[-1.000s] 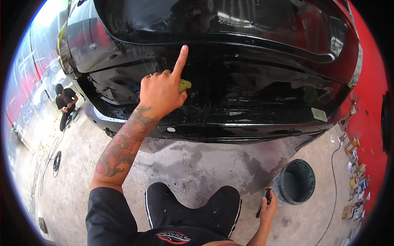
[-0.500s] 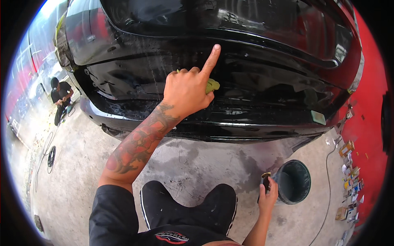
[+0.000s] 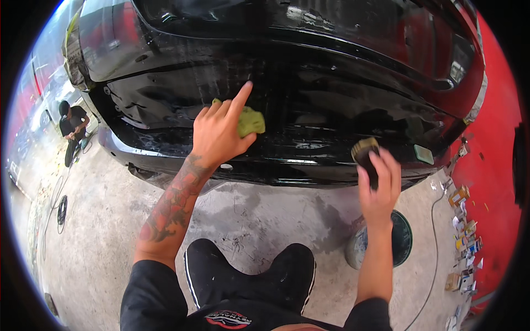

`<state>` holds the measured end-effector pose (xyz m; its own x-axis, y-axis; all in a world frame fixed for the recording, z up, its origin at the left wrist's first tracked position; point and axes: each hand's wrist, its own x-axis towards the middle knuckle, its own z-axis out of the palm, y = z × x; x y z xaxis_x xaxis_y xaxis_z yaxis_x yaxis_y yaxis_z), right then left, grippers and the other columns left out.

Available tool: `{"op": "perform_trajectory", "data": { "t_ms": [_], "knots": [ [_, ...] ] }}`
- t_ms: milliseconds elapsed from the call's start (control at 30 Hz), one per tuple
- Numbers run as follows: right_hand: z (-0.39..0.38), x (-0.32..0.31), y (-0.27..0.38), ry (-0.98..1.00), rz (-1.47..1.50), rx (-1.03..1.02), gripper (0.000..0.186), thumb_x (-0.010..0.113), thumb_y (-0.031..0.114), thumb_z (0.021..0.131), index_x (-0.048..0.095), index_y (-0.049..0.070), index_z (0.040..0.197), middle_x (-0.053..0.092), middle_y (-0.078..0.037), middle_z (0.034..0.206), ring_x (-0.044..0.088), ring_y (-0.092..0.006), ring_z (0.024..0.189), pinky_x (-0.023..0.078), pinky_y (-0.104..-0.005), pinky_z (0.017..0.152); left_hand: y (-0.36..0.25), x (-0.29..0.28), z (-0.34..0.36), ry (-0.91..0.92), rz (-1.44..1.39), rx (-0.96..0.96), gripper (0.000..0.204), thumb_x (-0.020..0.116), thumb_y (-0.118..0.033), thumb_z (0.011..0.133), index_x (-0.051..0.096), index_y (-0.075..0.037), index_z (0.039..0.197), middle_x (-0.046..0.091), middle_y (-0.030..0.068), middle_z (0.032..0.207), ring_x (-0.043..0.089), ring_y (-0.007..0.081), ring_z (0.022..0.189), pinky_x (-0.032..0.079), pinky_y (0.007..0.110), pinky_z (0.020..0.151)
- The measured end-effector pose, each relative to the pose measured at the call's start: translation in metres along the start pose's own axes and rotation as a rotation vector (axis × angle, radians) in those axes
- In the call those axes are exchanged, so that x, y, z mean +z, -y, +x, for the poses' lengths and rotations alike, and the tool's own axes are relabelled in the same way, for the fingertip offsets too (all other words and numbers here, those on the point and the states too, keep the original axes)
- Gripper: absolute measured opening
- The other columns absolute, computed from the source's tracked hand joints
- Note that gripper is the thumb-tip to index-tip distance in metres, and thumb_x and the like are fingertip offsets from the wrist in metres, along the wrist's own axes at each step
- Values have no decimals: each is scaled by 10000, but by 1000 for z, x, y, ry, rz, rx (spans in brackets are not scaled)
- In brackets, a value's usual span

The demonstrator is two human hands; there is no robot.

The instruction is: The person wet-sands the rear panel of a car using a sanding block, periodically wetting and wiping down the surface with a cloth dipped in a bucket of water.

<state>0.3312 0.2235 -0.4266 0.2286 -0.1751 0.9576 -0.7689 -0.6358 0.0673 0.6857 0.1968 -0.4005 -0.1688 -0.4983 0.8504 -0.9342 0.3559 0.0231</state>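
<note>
The wet, glossy black rear of a car [image 3: 314, 105] spreads before me. My left hand [image 3: 217, 132] is over its left middle part, index finger stretched out and the other fingers curled round a crumpled yellow-green cloth [image 3: 251, 122]. In my right hand [image 3: 381, 185], held over the lower edge of the car's rear, is a dark block with a ribbed tan end [image 3: 366, 153]; its exact kind is unclear. To the right of that hand, a pale green rectangular pad [image 3: 424, 154] lies on the car's lower ledge.
Partly behind my right forearm, a bucket [image 3: 355, 254] stands on the concrete floor. Boxes and cans [image 3: 459, 196] line the red wall [image 3: 502, 165] at right, with a hose [image 3: 435, 237] alongside. At far left are a crouching person [image 3: 74, 129] and a coiled cable [image 3: 62, 211].
My right hand has risen from beside the bucket to the car's lower edge, carrying the dark block. My left hand has shifted left and slightly down with the cloth.
</note>
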Motion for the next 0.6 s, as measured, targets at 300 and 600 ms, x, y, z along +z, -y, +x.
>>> {"op": "perform_trajectory", "data": {
  "t_ms": [300,600],
  "knots": [
    [140,77,0,-142,-125,-392,455,840,117,769,711,171,1202,658,-59,1198,640,-286,1013,517,-393,810,26,29,-33,-141,-148,30,519,788,-155,630,643,-87,1125,680,81,1092,651,327,962,530,437,830],
    [163,104,22,-166,-78,-512,468,845,87,723,734,187,1167,663,-42,1180,636,-264,1027,517,-385,824,30,29,-35,-124,-151,50,507,790,-162,618,650,-85,1099,674,81,1081,650,315,952,531,430,816]
  ]
}}
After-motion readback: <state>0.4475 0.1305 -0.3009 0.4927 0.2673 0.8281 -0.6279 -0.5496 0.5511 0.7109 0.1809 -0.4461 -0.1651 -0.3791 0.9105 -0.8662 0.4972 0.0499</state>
